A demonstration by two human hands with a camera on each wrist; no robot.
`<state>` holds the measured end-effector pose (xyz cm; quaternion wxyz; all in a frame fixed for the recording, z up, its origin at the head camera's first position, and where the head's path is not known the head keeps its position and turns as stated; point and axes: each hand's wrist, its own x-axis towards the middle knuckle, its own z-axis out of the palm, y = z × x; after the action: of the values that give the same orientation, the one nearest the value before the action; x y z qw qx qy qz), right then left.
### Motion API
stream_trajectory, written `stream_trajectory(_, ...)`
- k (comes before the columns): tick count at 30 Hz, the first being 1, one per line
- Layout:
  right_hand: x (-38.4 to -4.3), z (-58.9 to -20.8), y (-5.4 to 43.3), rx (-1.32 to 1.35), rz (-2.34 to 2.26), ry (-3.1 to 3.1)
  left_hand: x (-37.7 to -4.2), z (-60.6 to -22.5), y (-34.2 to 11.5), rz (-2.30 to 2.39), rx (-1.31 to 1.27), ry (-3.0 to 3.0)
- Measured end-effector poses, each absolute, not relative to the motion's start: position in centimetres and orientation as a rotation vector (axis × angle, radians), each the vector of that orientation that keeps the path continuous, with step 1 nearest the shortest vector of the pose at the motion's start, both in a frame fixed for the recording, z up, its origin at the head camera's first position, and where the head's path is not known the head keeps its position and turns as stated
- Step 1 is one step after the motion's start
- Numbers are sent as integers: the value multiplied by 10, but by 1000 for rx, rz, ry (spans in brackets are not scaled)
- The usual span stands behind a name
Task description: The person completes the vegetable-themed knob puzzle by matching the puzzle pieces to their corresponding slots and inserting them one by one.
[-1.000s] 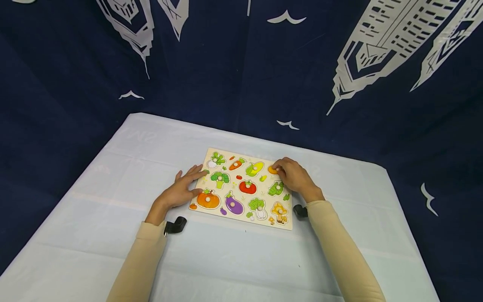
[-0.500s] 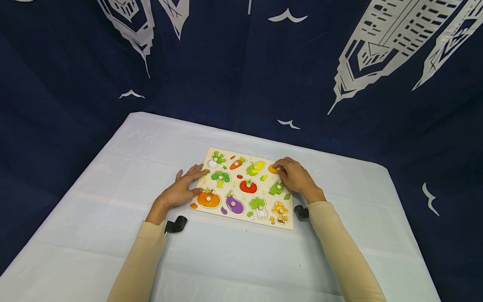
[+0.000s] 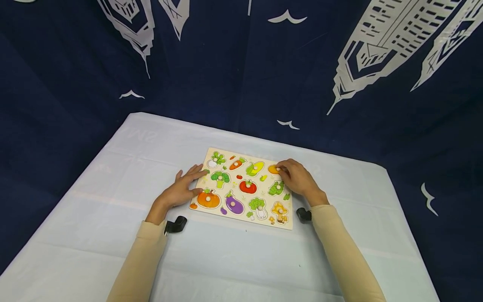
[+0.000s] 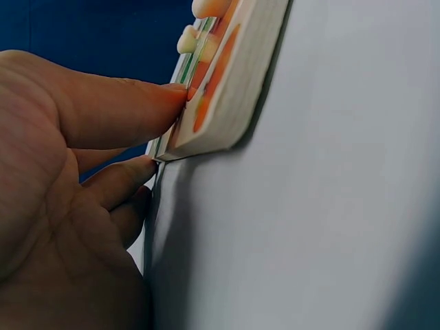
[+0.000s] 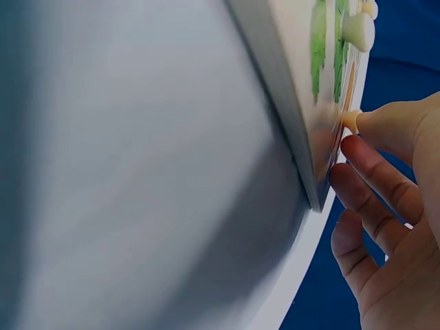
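A wooden vegetable peg puzzle [image 3: 226, 191] lies flat on the table, its knobbed pieces seated in the board. My left hand [image 3: 179, 191] rests on its left edge, fingers spread; in the left wrist view the thumb [image 4: 130, 110] touches the board's top near the corner. At the far right corner my right hand [image 3: 299, 178] pinches the small knob [image 5: 352, 122] of an orange piece [image 3: 273, 169] between thumb and index finger. That hand hides part of the piece. The other right fingers [image 5: 357, 192] are bent close by the board's edge.
A white cloth [image 3: 234, 260] covers the table around the board. Behind hangs a dark blue curtain [image 3: 226, 75] with white building prints. Black wrist cameras [image 3: 175, 225] sit near both cuffs.
My right hand has shifted slightly to the right, showing more of the orange piece and its knob. The left hand and the board stay in place.
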<state>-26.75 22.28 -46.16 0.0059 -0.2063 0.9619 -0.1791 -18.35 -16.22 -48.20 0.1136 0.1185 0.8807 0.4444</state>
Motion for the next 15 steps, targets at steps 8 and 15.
stream_trajectory(8, -254, -460, 229, -644, -639, 3003, -179, -484, -164, 1279, 362, 2622)
stream_trajectory(15, -238, -447, 237, -643, -602, 3038, -173, -481, -169, 1199, 370, 2679)
